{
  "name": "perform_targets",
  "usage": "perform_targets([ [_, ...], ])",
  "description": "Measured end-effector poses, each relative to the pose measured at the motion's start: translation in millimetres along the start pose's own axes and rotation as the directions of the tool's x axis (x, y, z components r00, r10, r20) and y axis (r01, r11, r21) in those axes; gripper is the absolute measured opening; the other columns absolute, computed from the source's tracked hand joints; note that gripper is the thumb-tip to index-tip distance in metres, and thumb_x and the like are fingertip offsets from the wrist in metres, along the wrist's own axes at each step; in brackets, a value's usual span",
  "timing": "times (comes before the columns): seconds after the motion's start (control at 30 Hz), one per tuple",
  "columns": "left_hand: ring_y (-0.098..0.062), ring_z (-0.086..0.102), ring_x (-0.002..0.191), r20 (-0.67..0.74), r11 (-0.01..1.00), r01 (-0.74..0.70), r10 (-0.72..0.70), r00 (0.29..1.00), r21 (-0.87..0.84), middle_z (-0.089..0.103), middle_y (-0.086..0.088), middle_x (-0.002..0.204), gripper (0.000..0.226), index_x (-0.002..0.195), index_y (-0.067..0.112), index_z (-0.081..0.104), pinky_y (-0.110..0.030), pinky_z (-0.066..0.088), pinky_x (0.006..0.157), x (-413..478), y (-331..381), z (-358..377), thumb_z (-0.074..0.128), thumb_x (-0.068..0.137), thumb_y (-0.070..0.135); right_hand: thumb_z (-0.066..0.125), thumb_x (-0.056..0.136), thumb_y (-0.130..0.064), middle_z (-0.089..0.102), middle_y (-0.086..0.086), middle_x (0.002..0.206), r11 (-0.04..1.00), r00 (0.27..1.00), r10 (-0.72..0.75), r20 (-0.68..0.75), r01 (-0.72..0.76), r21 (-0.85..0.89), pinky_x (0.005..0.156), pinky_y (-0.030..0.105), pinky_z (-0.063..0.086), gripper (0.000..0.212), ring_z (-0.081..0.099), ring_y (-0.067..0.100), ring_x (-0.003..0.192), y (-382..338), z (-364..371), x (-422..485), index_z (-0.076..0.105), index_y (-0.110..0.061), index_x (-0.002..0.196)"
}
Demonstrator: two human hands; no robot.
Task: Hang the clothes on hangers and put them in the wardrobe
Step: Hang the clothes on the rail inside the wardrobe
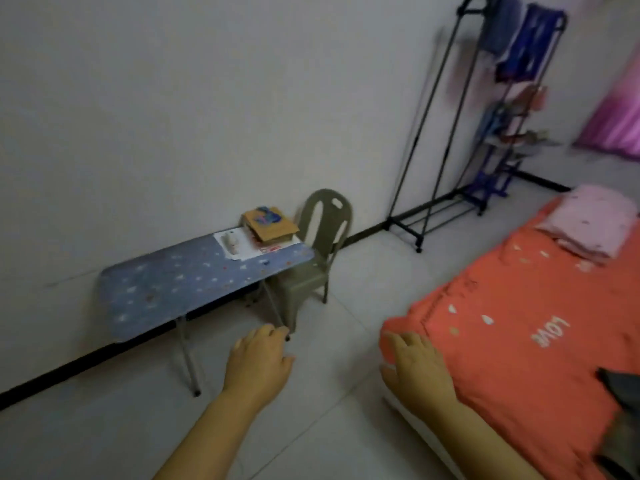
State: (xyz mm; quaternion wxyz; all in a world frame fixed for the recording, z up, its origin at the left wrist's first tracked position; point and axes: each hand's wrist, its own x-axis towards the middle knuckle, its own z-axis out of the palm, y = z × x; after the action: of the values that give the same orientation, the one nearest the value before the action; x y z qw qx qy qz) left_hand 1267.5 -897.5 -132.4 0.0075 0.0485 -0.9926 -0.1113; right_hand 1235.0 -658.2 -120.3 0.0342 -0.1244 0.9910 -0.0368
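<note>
A black metal clothes rack (pixel 446 109) stands against the wall at the far right, with blue garments (pixel 526 43) hanging at its top. A dark grey garment (pixel 620 382) lies on the orange bed (pixel 519 341) at the right edge, partly cut off by the frame. My left hand (pixel 258 362) is held out over the floor, fingers apart and empty. Over the bed's near corner my right hand (pixel 415 368) is also spread and holds nothing. No hanger shows in either hand.
A low blue star-patterned folding table (pixel 166 289) stands by the wall with a book and papers on it. A grey-green plastic chair (pixel 318 251) sits behind it. A folded pink blanket (pixel 588 220) lies on the bed. A shoe shelf (pixel 505 143) stands by the rack.
</note>
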Motion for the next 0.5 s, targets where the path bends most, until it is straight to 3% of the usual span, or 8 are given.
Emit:
perform_targets([
  [0.13,-0.022,0.048,0.118,0.032,0.973,-0.231,0.232,0.972,-0.018,0.05,0.001,0.131,0.049,0.135,0.025,0.043,-0.032,0.037,0.096,43.5,157.6,31.7,0.05,0.09,0.043,0.043,0.091,-0.044,0.041,-0.003,0.137,0.982,0.981,0.191,-0.025,-0.191,-0.008,0.099,0.03,0.032,0.053,0.041,0.021,0.123,150.2,-17.7,-33.1,0.032,-0.029,0.14],
  [0.27,-0.02,0.048,0.119,0.063,0.902,-0.431,0.431,0.9,-0.014,0.051,0.003,0.129,0.049,0.134,0.028,0.043,-0.032,0.037,0.096,69.2,297.8,60.6,0.05,0.089,0.046,0.046,0.091,-0.045,0.036,0.0,0.141,0.921,0.919,0.39,-0.051,-0.39,0.017,0.101,0.031,0.031,0.06,0.037,0.022,0.126,275.5,-24.6,-72.9,0.026,-0.027,0.145],
  [0.5,-0.017,0.044,0.123,0.15,0.744,-0.669,0.662,0.734,-0.012,0.047,0.006,0.133,0.051,0.137,0.031,0.038,-0.03,0.032,0.1,94.0,469.7,107.6,0.047,0.09,0.047,0.047,0.092,-0.041,0.039,-0.001,0.136,0.756,0.757,0.653,-0.024,-0.649,0.091,0.099,0.032,0.034,0.055,0.04,0.022,0.122,409.8,-17.7,-121.6,0.03,-0.025,0.142],
])
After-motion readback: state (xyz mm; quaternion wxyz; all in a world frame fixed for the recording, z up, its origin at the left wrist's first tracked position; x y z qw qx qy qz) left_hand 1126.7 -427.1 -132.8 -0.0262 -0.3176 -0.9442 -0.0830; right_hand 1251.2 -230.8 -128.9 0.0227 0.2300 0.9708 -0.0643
